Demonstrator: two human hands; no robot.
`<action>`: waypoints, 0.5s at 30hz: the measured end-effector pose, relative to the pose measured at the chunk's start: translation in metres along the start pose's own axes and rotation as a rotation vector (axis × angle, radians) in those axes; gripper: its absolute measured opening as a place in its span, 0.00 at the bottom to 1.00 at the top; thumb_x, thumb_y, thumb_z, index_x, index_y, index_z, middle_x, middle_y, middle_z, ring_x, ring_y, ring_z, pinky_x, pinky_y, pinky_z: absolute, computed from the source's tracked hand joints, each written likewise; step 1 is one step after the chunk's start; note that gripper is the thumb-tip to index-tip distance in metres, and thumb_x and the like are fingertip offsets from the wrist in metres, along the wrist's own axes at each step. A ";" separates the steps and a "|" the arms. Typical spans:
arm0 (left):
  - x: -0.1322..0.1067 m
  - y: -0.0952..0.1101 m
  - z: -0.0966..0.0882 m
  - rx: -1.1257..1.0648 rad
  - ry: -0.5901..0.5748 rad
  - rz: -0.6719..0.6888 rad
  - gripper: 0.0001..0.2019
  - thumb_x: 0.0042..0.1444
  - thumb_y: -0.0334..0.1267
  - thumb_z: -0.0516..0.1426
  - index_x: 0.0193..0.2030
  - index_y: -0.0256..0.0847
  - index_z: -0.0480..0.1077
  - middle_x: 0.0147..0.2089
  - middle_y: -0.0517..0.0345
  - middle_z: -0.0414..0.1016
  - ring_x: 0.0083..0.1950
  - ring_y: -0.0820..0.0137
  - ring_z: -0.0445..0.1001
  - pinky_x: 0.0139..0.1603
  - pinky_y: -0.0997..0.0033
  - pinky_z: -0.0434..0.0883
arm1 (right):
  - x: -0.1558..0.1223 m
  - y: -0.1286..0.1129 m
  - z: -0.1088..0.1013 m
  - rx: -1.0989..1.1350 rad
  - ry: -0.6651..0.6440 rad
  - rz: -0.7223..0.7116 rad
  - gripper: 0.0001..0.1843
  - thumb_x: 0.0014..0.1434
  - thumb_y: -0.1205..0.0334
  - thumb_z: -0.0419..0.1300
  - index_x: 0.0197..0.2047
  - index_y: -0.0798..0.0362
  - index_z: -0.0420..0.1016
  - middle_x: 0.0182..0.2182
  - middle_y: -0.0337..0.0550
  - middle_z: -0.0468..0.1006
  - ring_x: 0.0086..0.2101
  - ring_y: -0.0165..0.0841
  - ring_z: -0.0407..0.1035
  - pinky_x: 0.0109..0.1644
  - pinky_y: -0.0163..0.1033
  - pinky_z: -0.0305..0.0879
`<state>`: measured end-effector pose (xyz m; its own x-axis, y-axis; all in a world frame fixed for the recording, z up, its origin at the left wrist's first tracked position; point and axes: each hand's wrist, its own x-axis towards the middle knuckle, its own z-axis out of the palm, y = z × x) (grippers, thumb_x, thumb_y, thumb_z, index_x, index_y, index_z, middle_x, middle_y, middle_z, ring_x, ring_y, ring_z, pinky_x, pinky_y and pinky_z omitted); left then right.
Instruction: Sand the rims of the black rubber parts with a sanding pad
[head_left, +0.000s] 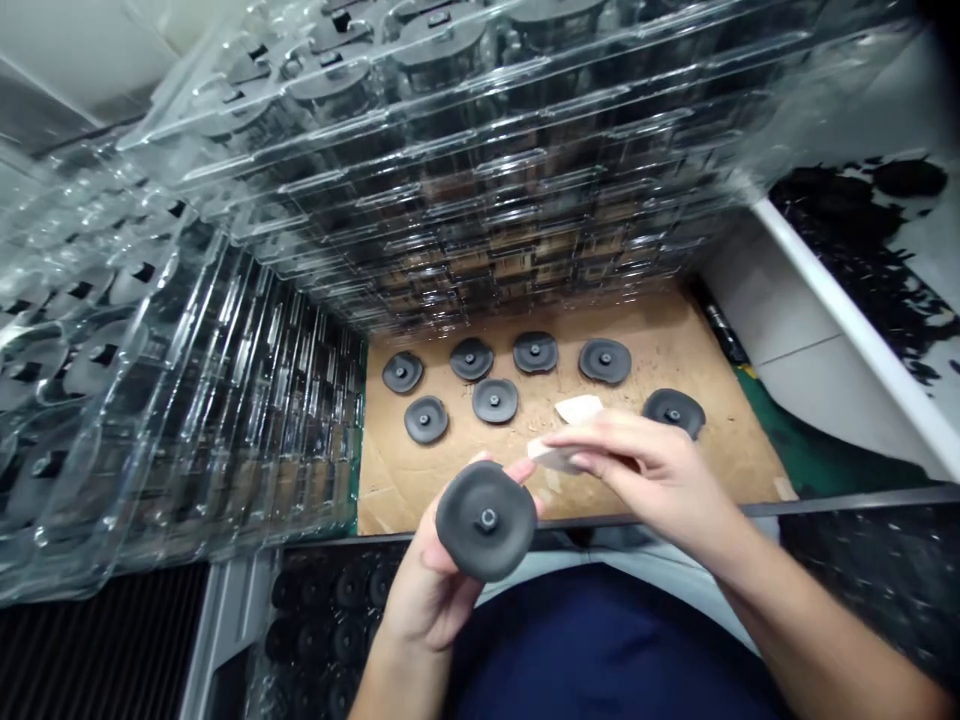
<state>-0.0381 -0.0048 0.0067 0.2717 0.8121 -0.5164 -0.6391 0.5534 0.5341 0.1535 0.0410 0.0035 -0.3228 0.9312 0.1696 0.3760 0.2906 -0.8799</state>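
My left hand [442,560] holds up a dark grey, dished rounded-square part [499,545] with a small raised stud at its centre, gripped from underneath and along its edges. Close to its upper right edge, my right hand [652,470] pinches a small white pad [551,455] between thumb and fingers; its exact kind is unclear. Another white piece [579,408] lies on the cardboard just beyond the right hand. Several matching grey parts rest stud-up on the cardboard, among them one at the front left [426,420] and one beside my right hand [675,412].
A flat cardboard sheet [397,490] covers the work surface. Tall stacks of clear plastic trays [480,180] holding grey parts rise behind it and at the left [172,400]. A white-edged bin wall [832,290] bounds the right, with black scraps [847,220] beyond.
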 end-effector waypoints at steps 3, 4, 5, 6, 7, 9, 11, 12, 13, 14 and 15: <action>-0.001 0.000 -0.005 -0.049 -0.004 0.020 0.30 0.32 0.51 0.67 0.47 0.48 0.73 0.48 0.53 0.78 0.43 0.63 0.77 0.54 0.63 0.69 | -0.022 0.029 0.018 -0.084 -0.062 0.118 0.12 0.61 0.67 0.55 0.45 0.51 0.76 0.40 0.42 0.80 0.39 0.31 0.74 0.42 0.37 0.68; 0.000 -0.001 -0.005 -0.059 -0.009 0.020 0.30 0.32 0.50 0.67 0.46 0.48 0.74 0.48 0.54 0.78 0.44 0.62 0.77 0.53 0.64 0.69 | -0.029 0.036 0.024 -0.104 -0.085 0.125 0.12 0.61 0.67 0.55 0.45 0.51 0.76 0.39 0.42 0.81 0.38 0.32 0.74 0.43 0.38 0.68; 0.000 -0.001 -0.005 -0.068 -0.013 0.018 0.30 0.32 0.50 0.67 0.46 0.48 0.74 0.49 0.55 0.78 0.45 0.62 0.77 0.52 0.66 0.70 | -0.034 0.040 0.029 -0.118 -0.100 0.122 0.11 0.60 0.67 0.56 0.44 0.50 0.77 0.37 0.42 0.81 0.37 0.32 0.74 0.42 0.39 0.68; 0.001 -0.002 -0.004 -0.073 -0.013 0.017 0.30 0.32 0.50 0.67 0.46 0.48 0.74 0.48 0.56 0.78 0.45 0.62 0.77 0.51 0.66 0.70 | -0.036 0.042 0.032 -0.129 -0.106 0.123 0.11 0.59 0.67 0.56 0.44 0.50 0.77 0.35 0.42 0.81 0.35 0.32 0.75 0.41 0.39 0.69; 0.001 -0.002 -0.003 -0.075 -0.009 0.019 0.29 0.32 0.49 0.67 0.46 0.48 0.74 0.48 0.56 0.78 0.46 0.62 0.76 0.51 0.66 0.70 | -0.036 0.042 0.032 -0.140 -0.099 0.132 0.11 0.59 0.66 0.56 0.44 0.51 0.77 0.33 0.42 0.81 0.34 0.33 0.75 0.40 0.39 0.69; 0.002 -0.002 0.000 -0.074 0.006 0.026 0.27 0.33 0.48 0.67 0.45 0.48 0.74 0.47 0.57 0.77 0.46 0.62 0.76 0.53 0.64 0.69 | -0.030 0.030 0.025 -0.153 -0.044 0.160 0.12 0.60 0.65 0.55 0.45 0.53 0.76 0.35 0.43 0.81 0.35 0.33 0.75 0.38 0.38 0.70; 0.003 -0.003 0.004 -0.069 0.010 0.035 0.27 0.34 0.47 0.68 0.45 0.48 0.74 0.48 0.56 0.77 0.47 0.61 0.76 0.55 0.61 0.68 | -0.019 0.007 0.013 -0.131 0.072 0.160 0.13 0.61 0.65 0.54 0.47 0.53 0.75 0.41 0.45 0.80 0.38 0.34 0.74 0.38 0.36 0.70; 0.004 -0.004 0.006 -0.066 0.008 0.042 0.28 0.34 0.46 0.68 0.46 0.48 0.73 0.49 0.56 0.77 0.47 0.60 0.75 0.55 0.60 0.67 | -0.013 -0.007 0.009 -0.111 0.132 0.131 0.13 0.61 0.65 0.54 0.48 0.53 0.74 0.43 0.45 0.79 0.41 0.34 0.73 0.39 0.36 0.70; 0.004 -0.006 0.008 -0.059 0.014 0.053 0.29 0.33 0.46 0.68 0.47 0.48 0.73 0.50 0.55 0.76 0.49 0.60 0.75 0.57 0.61 0.67 | -0.009 -0.022 0.006 -0.089 0.180 0.066 0.14 0.61 0.66 0.54 0.49 0.53 0.73 0.45 0.45 0.78 0.42 0.33 0.73 0.41 0.36 0.69; 0.004 -0.007 0.010 -0.049 0.023 0.057 0.30 0.34 0.45 0.69 0.49 0.47 0.72 0.50 0.55 0.76 0.51 0.59 0.73 0.58 0.62 0.66 | -0.005 -0.035 0.005 -0.074 0.205 -0.030 0.14 0.61 0.68 0.54 0.49 0.54 0.72 0.44 0.45 0.78 0.41 0.33 0.72 0.42 0.36 0.69; 0.004 -0.008 0.010 -0.039 0.035 0.054 0.31 0.35 0.45 0.68 0.50 0.46 0.71 0.51 0.54 0.76 0.53 0.59 0.72 0.59 0.63 0.64 | -0.003 -0.047 0.005 -0.067 0.195 -0.141 0.14 0.61 0.69 0.53 0.49 0.57 0.72 0.41 0.46 0.79 0.39 0.33 0.72 0.42 0.37 0.69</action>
<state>-0.0240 -0.0039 0.0071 0.2108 0.8334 -0.5108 -0.6800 0.5004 0.5359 0.1319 0.0234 0.0420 -0.2046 0.9035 0.3766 0.3984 0.4282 -0.8111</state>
